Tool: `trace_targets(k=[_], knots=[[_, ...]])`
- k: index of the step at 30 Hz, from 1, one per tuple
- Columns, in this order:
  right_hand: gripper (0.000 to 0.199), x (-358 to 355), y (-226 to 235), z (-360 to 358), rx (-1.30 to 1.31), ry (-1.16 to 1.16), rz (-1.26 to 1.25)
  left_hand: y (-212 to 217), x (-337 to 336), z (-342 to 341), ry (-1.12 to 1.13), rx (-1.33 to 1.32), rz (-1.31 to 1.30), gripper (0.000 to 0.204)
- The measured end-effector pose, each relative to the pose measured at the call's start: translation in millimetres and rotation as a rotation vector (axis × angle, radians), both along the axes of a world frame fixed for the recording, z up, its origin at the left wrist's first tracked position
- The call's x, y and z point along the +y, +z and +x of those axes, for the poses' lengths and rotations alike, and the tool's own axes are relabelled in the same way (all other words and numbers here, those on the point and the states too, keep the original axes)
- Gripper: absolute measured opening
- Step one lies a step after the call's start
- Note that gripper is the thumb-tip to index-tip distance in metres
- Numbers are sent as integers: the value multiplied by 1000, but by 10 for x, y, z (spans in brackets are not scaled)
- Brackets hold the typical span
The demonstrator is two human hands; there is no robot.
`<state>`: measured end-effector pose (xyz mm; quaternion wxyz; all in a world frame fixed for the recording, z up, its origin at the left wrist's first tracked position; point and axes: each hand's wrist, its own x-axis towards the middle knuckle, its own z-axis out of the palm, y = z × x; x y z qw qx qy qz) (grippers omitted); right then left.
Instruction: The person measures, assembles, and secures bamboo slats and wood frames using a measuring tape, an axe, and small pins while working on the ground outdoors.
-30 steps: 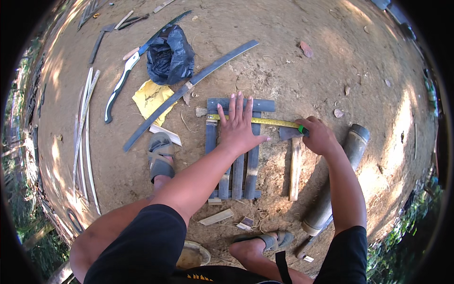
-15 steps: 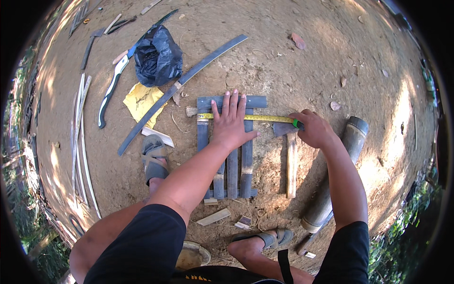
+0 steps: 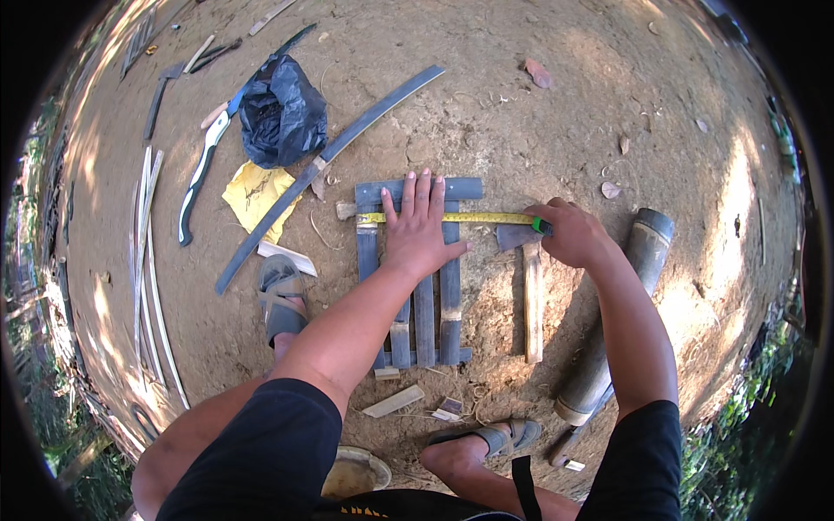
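A frame of dark bamboo slats (image 3: 424,321) lies on the ground in front of me, with upright slats between a top and a bottom crosspiece. My left hand (image 3: 417,230) rests flat on its upper part, fingers spread over the top crosspiece (image 3: 469,188). A yellow tape measure (image 3: 491,218) runs across the slats under that hand, its end near the leftmost slat. My right hand (image 3: 569,233) grips the tape's green and black case to the right of the frame. Just below that hand lies a hatchet (image 3: 532,304) with a wooden handle.
A thick bamboo pole (image 3: 647,252) lies at right. To the left are a long split bamboo strip (image 3: 347,135), a black plastic bag (image 3: 284,113), a yellow cloth or bag (image 3: 258,195), a folding saw (image 3: 201,169) and thin strips (image 3: 146,269). A bowl (image 3: 369,469) stands between my feet.
The whole view has shifted slightly. Both hands keep their places, the left flat on the frame and the right on the tape measure, which stays stretched out.
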<state>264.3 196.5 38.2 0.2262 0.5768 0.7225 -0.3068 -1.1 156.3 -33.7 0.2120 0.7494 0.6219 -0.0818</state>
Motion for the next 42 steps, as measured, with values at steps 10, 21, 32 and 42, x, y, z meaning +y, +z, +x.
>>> trace_targets(k=[10,21,32,42], knots=[[59,3,29,-15,-8,-7,0,-14,-5,-8,-10,-1,3,122],[58,-12,11,-6,21,12,14,18,-3,-28,-13,9,-9,121],[56,-90,111,-42,33,-8,63,174,57,-38,-21,6,-49,132],[53,-366,83,-122,62,-20,43,434,156,-56,31,-13,-234,122]])
